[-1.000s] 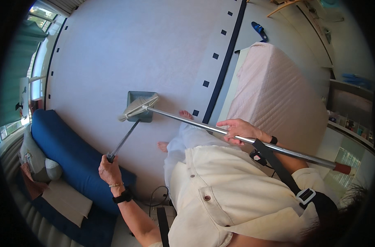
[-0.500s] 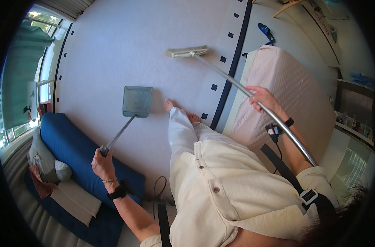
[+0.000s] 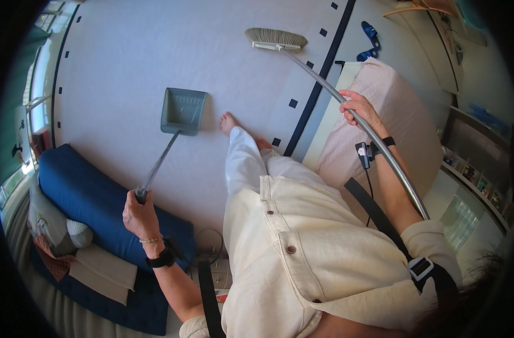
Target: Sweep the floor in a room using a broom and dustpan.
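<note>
My left hand (image 3: 141, 216) is closed round the dark grip of a long-handled dustpan (image 3: 184, 112). The grey-green pan is at floor level, left of my bare feet, its open side facing away from me. In my right hand (image 3: 360, 110) is the metal handle of a broom (image 3: 277, 39), the fingers wrapped round it. That handle runs from beside my right upper arm out to the far floor. The broom's white head with pale bristles is beyond the dustpan and to its right. Whether the bristles touch the floor I cannot tell.
A blue sofa (image 3: 99, 191) with cushions (image 3: 48, 219) stands on the left near the windows. On the right is a bed with a pink quilted cover (image 3: 375, 107), with blue slippers (image 3: 370, 39) beyond it. A dark strip (image 3: 319, 84) crosses the pale floor (image 3: 138, 50). Shelves (image 3: 471, 174) line the far right.
The broom head has moved farther away and to the right, and its bristles now fan into view. The dustpan's inside shows more openly. My view has shifted slightly; both hands keep their holds.
</note>
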The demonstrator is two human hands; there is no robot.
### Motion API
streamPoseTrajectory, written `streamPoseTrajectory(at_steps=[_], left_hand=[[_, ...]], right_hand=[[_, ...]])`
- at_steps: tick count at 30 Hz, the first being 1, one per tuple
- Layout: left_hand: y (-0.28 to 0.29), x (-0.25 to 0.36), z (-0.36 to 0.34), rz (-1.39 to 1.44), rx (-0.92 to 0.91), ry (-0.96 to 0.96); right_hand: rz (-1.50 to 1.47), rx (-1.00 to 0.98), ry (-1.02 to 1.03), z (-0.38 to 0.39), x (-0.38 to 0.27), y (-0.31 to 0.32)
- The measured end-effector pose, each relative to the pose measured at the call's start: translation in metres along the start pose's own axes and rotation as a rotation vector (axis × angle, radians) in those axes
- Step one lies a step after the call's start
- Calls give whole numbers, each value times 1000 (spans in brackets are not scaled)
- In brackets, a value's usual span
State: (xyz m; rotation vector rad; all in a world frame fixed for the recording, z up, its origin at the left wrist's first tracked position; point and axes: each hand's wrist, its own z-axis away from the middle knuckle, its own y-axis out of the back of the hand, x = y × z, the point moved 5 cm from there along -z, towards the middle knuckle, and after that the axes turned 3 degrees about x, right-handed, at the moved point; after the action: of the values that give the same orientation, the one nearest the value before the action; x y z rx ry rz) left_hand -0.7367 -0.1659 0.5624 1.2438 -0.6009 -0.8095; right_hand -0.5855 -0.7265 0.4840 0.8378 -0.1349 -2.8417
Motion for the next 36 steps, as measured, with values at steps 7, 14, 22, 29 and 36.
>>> streamPoseTrajectory(at_steps=[7,14,22,29,36], left_hand=[[-6,-9,6,49,24,0],[-5,-12,20,87,76,33],[-21,-25,39,129,100,38],[-25,-27,45,126,119,20],[-28,-28,41,152,108,38]], right_hand=[[50,-17,-8,-1,-13,-12],[24,-43,-36,14,-15,-11],[67,-32,-74,11,-26,-25],[77,-44,-81,15,-31,-27],[78,-29,-65,15,-32,-28]])
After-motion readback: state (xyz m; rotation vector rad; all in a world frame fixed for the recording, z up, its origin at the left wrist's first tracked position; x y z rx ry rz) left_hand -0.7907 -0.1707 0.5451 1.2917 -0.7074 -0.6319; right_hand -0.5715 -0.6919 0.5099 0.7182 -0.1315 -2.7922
